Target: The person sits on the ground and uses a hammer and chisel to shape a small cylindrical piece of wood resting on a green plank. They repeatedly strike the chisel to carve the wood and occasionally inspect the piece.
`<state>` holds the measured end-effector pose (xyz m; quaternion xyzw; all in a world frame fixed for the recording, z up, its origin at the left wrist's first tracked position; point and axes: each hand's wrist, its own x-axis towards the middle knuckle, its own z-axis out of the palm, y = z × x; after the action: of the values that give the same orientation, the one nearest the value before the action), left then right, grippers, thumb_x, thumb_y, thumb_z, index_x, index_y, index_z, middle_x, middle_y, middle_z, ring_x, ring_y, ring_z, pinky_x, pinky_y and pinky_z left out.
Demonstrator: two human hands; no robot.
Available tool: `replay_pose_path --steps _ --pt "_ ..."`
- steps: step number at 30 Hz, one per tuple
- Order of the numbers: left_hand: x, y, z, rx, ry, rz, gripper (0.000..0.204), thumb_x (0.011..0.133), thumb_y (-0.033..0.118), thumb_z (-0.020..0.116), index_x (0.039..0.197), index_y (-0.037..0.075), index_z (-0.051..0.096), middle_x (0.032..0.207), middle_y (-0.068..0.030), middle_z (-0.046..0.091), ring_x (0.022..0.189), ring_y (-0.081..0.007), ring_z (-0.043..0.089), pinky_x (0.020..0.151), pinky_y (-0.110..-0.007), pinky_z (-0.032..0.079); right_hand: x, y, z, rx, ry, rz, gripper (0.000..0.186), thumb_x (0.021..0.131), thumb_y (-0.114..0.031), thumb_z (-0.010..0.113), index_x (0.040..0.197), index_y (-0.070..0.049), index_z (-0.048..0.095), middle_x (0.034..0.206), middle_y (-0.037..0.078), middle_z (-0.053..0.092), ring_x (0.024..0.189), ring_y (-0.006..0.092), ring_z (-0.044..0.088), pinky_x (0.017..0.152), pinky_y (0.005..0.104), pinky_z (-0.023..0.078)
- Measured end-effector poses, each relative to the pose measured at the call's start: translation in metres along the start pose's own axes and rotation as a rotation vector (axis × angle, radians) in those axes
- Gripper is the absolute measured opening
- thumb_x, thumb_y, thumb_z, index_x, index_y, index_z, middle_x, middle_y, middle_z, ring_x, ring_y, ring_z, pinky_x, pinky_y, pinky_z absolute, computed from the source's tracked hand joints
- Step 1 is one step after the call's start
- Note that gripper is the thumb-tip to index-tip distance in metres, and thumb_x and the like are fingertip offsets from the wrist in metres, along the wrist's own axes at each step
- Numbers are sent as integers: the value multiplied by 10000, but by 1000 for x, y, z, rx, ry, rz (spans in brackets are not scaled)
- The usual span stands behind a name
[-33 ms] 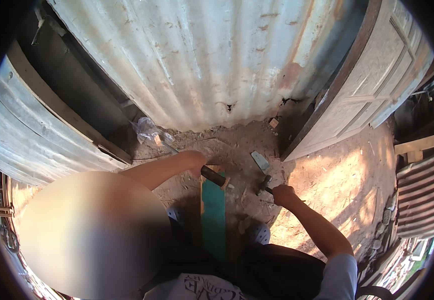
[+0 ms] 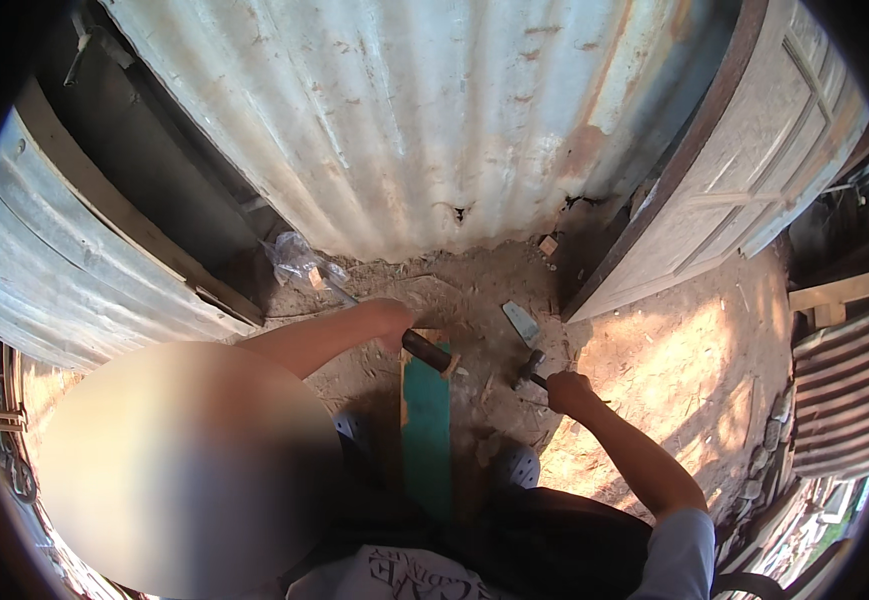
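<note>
My left hand [image 2: 391,322] is closed on a dark, round wooden piece with a pale end [image 2: 426,352], which lies tilted across the far end of a green board [image 2: 426,430]. Closed around a handle, my right hand [image 2: 568,392] holds a hammer [image 2: 528,370] just right of that piece, its head apart from it. Beyond the hammer head a pale flat blade [image 2: 520,322] rests on the dirt. The left hand's fingers are partly hidden behind the wrist and the piece.
A corrugated metal wall [image 2: 404,130] rises ahead. To the right stands a panelled wooden door [image 2: 694,220]. A clear plastic bag [image 2: 294,258] sits by the wall, and a small block [image 2: 548,245] lies farther right. My shoes [image 2: 522,466] flank the board. A blurred oval covers the lower left.
</note>
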<state>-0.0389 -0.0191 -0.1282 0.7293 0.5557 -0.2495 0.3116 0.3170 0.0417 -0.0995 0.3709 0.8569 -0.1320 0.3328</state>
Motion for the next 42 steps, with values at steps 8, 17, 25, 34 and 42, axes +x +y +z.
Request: replay_pose_path --steps 8,17,25,34,42 --pt "-22 22 -28 39 58 -17 164 599 192 632 721 96 685 696 -127 637 708 -291 635 602 -399 497 -3 16 45 98 87 55 339 777 -185 529 1043 18 473 890 178 634 839 318 642 712 419 518" --pt "-7 18 -18 54 -86 -151 326 664 236 685 968 116 681 925 -75 650 871 -262 624 693 -426 502 -1 12 30 135 -12 49 454 774 -320 623 1037 4 443 929 242 606 899 376 613 766 462 495" --pt "-28 8 -50 73 -62 -193 415 720 470 639 964 138 694 939 -87 657 923 -284 615 743 -438 486 3 21 45 126 26 36 509 781 -342 625 1079 18 423 942 249 602 903 378 611 757 453 501" --pt "-17 17 -32 276 -87 -197 305 756 349 641 958 125 691 934 -77 661 876 -269 619 698 -427 472 4 17 39 116 -38 63 612 784 -352 635 1182 38 382 960 254 598 911 383 609 757 449 503" --pt "-3 54 -28 447 -145 -178 167 728 160 676 858 56 685 867 -117 653 728 -276 606 592 -393 465 1 16 40 131 6 37 550 781 -344 639 1106 32 403 948 262 597 904 389 610 749 450 505"
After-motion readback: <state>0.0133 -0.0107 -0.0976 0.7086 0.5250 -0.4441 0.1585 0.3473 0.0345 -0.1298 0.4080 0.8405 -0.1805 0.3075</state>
